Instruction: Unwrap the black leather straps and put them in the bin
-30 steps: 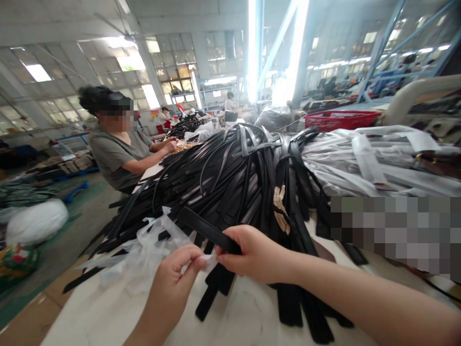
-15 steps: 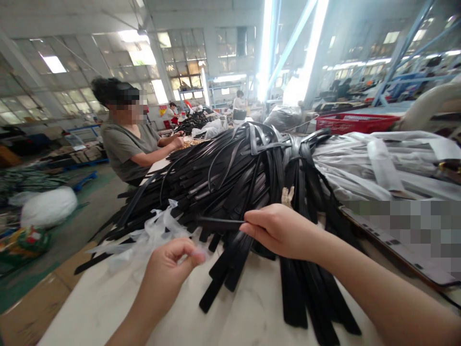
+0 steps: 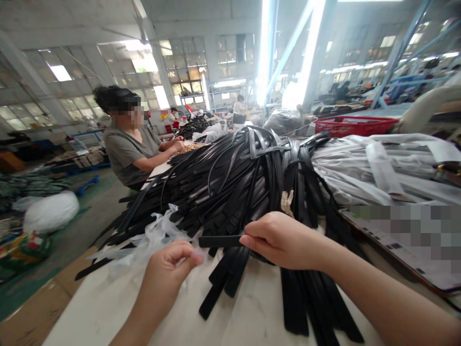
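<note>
My right hand point(image 3: 281, 240) pinches a flat black strap point(image 3: 219, 241), whose free end points left toward my other hand. My left hand point(image 3: 169, 269) is closed, thumb against forefinger, with a wisp of clear plastic film point(image 3: 202, 252) showing at the fingertips. Film and strap are apart. Behind the left hand lies a crumpled heap of translucent film strips point(image 3: 151, 235). A big bundle of black straps point(image 3: 234, 178) spreads over the white tabletop point(image 3: 248, 317), several ends hanging toward me below the right hand.
Whitish wrapped strips point(image 3: 360, 163) lie at the right, above a flat device with a blurred screen point(image 3: 414, 250). Behind stands a red basket point(image 3: 355, 126). At the far left side of the table a co-worker point(image 3: 131, 149) handles small gold-coloured pieces point(image 3: 189, 148).
The strap's free end has swung from edge-on to showing its broad face, slightly lower. The right hand has dropped a little in view. My left hand keeps its pinch.
</note>
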`<state>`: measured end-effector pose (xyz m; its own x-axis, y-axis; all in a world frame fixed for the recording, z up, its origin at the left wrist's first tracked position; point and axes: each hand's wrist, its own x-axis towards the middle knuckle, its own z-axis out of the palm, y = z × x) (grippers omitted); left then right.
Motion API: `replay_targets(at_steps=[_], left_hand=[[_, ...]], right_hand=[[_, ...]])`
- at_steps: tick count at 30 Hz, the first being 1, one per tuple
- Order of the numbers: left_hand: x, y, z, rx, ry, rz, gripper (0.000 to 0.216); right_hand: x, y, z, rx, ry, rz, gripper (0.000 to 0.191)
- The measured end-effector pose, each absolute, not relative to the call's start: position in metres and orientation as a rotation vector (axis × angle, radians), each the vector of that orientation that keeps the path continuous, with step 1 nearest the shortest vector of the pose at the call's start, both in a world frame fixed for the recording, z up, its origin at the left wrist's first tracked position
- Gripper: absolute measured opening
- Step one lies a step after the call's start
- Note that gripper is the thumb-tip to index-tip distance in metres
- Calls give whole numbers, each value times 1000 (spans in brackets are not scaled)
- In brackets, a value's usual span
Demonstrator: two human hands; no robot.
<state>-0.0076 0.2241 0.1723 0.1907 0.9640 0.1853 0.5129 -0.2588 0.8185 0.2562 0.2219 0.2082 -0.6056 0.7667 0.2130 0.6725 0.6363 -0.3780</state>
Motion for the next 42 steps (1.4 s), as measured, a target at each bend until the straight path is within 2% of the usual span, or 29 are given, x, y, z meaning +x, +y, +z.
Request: replay_targets(at_steps=[11,18,23,26,28,32,38,42], left_hand=[[-7,225,171,1901,1352,963,23],[-3,221,171,2233,1182,832,22],[14,210,161,2437,1019,698,25],[15,210,157,2530,1044,743,26],[10,214,160,2564,1112,834,24],[4,215,169,2581,1198,1001,21],[18,202,163,2693,1053,1070,20],[6,207,171,2906,1195,1073,20]], right_hand=[[254,223,206,-1141,-2568,365,39],[250,216,209,-1128,-2718,251,36],[218,203,190,-1170,-2834,149,34],[217,203,185,-1143,-2813,169,34],[230,208,193,-1206,-2765,201,38],[254,214,211,-1150,-2732,332,20],[223,206,191,-1110,-2584,504,19],[232,213,194,-1003,-2458,963,23]])
